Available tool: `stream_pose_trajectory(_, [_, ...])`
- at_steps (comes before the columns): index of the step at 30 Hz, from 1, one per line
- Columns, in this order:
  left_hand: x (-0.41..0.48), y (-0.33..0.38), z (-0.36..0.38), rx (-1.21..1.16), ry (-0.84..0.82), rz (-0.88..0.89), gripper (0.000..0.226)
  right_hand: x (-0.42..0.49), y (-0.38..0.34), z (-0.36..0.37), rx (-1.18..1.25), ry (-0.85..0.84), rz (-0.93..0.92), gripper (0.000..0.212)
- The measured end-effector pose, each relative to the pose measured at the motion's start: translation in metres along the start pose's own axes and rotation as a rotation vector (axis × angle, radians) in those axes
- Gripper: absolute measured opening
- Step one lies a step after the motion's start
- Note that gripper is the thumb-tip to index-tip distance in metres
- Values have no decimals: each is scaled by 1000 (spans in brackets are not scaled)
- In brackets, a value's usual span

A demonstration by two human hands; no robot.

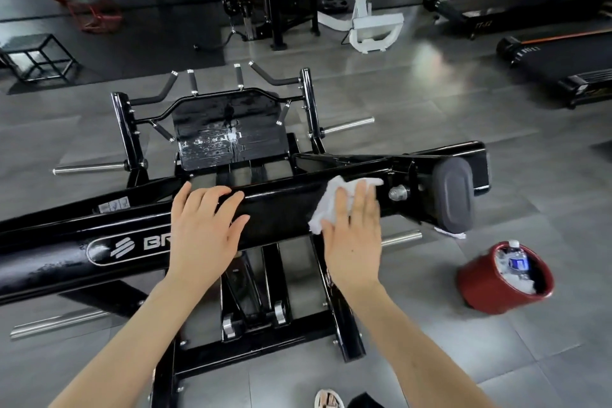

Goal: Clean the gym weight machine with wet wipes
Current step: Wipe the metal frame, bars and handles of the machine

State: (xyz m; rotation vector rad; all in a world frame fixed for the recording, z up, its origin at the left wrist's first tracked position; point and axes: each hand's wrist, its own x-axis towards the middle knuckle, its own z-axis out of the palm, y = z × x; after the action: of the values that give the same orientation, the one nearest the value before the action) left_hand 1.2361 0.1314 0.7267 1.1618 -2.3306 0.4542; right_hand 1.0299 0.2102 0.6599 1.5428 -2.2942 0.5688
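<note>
- Weight machine (278, 209): its long black beam crosses the middle of the frame from left to right
- Wet wipe (331, 202): white, crumpled, lying on the beam right of centre
- Right hand (354, 242): fingers straight and together, pressing the wipe flat against the beam
- Left hand (205, 232): fingers spread, resting on the beam, holding nothing
- Red bucket (480, 288): on the floor at lower right, a water bottle (516, 258) inside

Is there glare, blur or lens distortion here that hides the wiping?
Head view: wide-angle distortion bows the black beam; glare whitens the footplate and a patch of floor beyond it; the red bucket looks slightly smeared; the left hand, right hand and wipe are clear enough to read.
</note>
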Motion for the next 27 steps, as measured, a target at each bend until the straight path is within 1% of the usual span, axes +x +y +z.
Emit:
stream_pose_trajectory(2, [1, 4, 0, 11, -21, -19, 39, -4, 10, -1, 30, 2, 125, 49])
stream_pose_trajectory(3, [1, 7, 0, 18, -33, -28, 40, -7, 12, -2, 71, 3, 141, 43])
stream_pose_trajectory(4, [2, 10, -1, 24, -42, -38, 40, -9, 13, -5, 121, 17, 133, 39])
stream_pose_trajectory(6, [4, 15, -2, 26, -49, -49, 37, -12, 15, -17, 263, 66, 82, 37])
stream_pose_trajectory(8, [7, 21, -2, 13, -41, -46, 31, -17, 21, -39, 360, 193, 2, 27])
stream_pose_trajectory(10, [11, 27, -2, -9, -43, -26, 32, -21, 29, -69, 387, 357, -43, 26])
stream_pose_trajectory(12, [16, 36, -1, -34, -49, 3, 34, -17, 44, -94, 336, 500, -16, 26])
stream_pose_trajectory(13, [18, 41, -1, -48, -56, 18, 35, -14, 55, -99, 267, 540, 24, 25])
stream_pose_trajectory(14, [21, 46, -1, -62, -65, 33, 35, -8, 66, -101, 186, 533, 76, 25])
stream_pose_trajectory(16, [26, 55, 0, -100, -70, 65, 35, 10, 81, -97, 71, 413, 149, 30])
stream_pose_trajectory(18, [32, 65, 0, -143, -56, 93, 30, 32, 88, -94, 76, 306, 125, 39])
stream_pose_trajectory(19, [36, 70, 0, -165, -51, 104, 29, 43, 89, -97, 82, 279, 108, 42])
stream_pose_trajectory(21, [44, 81, -3, -214, -63, 124, 34, 58, 88, -102, 87, 263, 92, 43])
stream_pose_trajectory(23, [51, 94, -8, -273, -59, 144, 36, 51, 87, -105, 84, 285, 84, 42])
stream_pose_trajectory(26, [60, 113, -13, -369, -30, 157, 37, 5, 93, -92, 97, 298, 82, 35])
stream_pose_trajectory(27, [63, 120, -15, -398, -24, 161, 36, -12, 98, -86, 90, 308, 71, 37])
